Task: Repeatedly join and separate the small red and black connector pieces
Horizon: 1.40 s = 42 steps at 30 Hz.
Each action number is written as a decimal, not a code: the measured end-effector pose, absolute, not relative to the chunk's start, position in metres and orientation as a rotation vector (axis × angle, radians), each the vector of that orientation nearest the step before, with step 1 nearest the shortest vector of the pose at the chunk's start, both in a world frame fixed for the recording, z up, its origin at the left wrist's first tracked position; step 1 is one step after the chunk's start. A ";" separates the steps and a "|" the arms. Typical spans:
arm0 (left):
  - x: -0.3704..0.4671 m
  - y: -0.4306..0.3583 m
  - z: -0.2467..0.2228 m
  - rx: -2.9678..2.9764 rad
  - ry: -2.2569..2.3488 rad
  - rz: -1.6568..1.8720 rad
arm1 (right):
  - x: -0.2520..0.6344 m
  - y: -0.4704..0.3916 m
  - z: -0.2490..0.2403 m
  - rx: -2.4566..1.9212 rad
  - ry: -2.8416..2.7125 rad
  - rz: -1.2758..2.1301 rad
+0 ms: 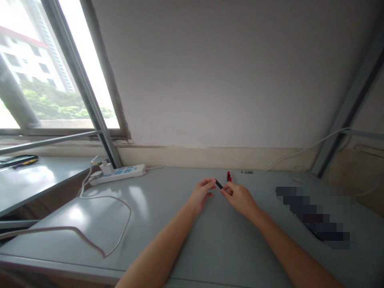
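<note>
A short, slim black bar (219, 184) is held slantwise above the grey tabletop between my two hands. My left hand (200, 195) pinches its upper left end between thumb and fingertips. At the lower right end, the fingers of my right hand (239, 197) are closed on it. Just beyond my right fingers are small red-and-black pieces (228, 175), partly hidden by that hand. What they are I cannot make out. Several tiny dark metallic parts (247, 172) lie in a row farther back, near the wall.
A white power strip (129, 172) with a plugged-in adapter lies at the back left. Its white cable (129, 212) loops over the left of the grey table (168, 236). Farther right is a blurred-out dark object (312, 216). Metal posts (333, 128) rise at both sides.
</note>
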<state>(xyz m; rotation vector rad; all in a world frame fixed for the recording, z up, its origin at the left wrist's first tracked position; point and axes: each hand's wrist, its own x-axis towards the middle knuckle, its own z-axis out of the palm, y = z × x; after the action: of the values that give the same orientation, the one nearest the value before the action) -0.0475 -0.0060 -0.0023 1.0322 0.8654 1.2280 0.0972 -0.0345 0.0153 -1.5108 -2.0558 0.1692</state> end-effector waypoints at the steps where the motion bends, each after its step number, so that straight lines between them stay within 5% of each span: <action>1: -0.047 -0.006 -0.002 1.028 0.857 1.216 | 0.097 -0.034 0.015 -1.508 -2.052 0.168; 17: -0.045 -0.009 -0.001 1.205 0.970 1.051 | 0.093 -0.032 0.010 -1.530 -2.042 0.126; 27: -0.073 0.009 0.002 1.936 1.884 1.153 | 0.098 -0.033 0.010 -1.613 -2.146 0.138; 42: -0.084 0.015 -0.006 1.962 2.229 0.755 | 0.105 -0.032 0.019 -1.748 -2.113 0.102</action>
<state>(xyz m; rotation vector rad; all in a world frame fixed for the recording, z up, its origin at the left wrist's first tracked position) -0.0839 0.0155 -0.0060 1.9619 2.2288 0.7546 0.1048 -0.0323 0.0194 -1.7480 -2.1130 0.1023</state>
